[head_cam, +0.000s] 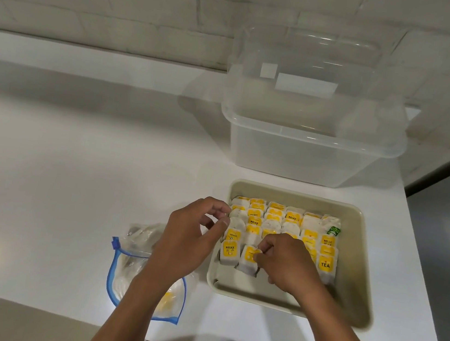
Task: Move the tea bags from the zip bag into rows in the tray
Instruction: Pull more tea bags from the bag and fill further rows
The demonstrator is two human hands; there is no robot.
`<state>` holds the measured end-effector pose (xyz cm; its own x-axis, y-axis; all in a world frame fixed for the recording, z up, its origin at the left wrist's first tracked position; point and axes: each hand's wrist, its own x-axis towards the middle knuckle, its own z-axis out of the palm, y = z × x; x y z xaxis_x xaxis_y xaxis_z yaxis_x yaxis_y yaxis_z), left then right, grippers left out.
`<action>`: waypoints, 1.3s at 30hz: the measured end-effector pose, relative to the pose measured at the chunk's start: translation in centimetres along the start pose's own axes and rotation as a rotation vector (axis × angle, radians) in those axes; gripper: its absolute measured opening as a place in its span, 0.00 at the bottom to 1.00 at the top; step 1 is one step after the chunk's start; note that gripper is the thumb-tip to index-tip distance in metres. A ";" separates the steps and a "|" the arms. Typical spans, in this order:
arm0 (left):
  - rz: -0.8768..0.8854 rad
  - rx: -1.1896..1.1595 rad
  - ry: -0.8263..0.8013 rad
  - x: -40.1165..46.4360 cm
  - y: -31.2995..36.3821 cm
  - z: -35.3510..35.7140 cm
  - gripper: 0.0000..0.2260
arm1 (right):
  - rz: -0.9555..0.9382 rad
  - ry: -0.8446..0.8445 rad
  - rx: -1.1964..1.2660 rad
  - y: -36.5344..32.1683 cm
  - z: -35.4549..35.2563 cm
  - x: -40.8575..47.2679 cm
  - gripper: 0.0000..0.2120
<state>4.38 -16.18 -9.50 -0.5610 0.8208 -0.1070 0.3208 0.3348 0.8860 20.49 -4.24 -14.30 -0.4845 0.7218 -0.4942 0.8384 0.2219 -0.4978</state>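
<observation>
A beige tray (355,262) on the white counter holds several rows of yellow-tagged tea bags (291,220). My right hand (288,264) reaches into the tray and pinches the yellow tag of a tea bag (248,256) in the front row, beside one marked RELAX (228,252). My left hand (189,240) hovers at the tray's left rim, thumb and fingers curled loosely with nothing visible between them. The clear zip bag (125,266) with a blue seal lies left of the tray, partly under my left forearm, with a few tea bags inside.
A clear plastic storage box (306,152) stands behind the tray, its lid (309,67) leaning against the white brick wall. The counter's front edge runs close below the zip bag, and its right edge lies just past the tray.
</observation>
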 end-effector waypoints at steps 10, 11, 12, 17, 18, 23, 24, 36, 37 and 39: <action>-0.005 -0.025 0.000 -0.2 0.0 0.1 0.06 | 0.004 0.066 -0.101 -0.6 0.3 0.3 0.08; -0.005 -0.024 0.000 -0.2 0.0 0.1 0.06 | 0.000 0.083 -0.113 -0.6 0.4 0.2 0.09; -0.005 -0.024 0.000 -0.1 0.0 0.1 0.06 | -0.008 0.105 -0.126 -0.6 0.3 0.1 0.10; -0.010 -0.023 0.003 -0.1 0.0 0.0 0.06 | -0.018 0.089 -0.129 -0.4 -0.9 -0.9 0.08; -0.009 -0.021 0.004 -0.1 0.0 0.0 0.06 | -0.006 0.048 -0.125 -0.4 -0.9 -1.1 0.08; -0.010 -0.022 0.002 -0.1 0.1 0.1 0.07 | 0.028 -0.040 -0.242 -0.1 0.8 -1.4 0.15; -0.010 -0.022 0.004 -0.1 0.1 0.1 0.07 | 0.027 -0.034 -0.263 -0.1 1.1 -1.3 0.16; -0.005 -0.011 0.007 -0.1 0.1 0.1 0.07 | -0.010 0.057 -0.267 -0.5 1.4 -1.2 0.16; -0.002 -0.011 0.008 -0.2 0.1 0.1 0.07 | -0.013 0.068 -0.267 -0.4 1.3 -1.3 0.16; 0.016 -0.003 0.017 -0.4 0.2 0.1 0.07 | -0.027 0.104 -0.259 -0.6 0.7 -1.6 0.16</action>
<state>4.75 -16.40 -9.32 -0.5686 0.8182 -0.0855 0.3272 0.3202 0.8891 20.58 -5.97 -13.73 -0.4907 0.7737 -0.4008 0.8678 0.3925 -0.3047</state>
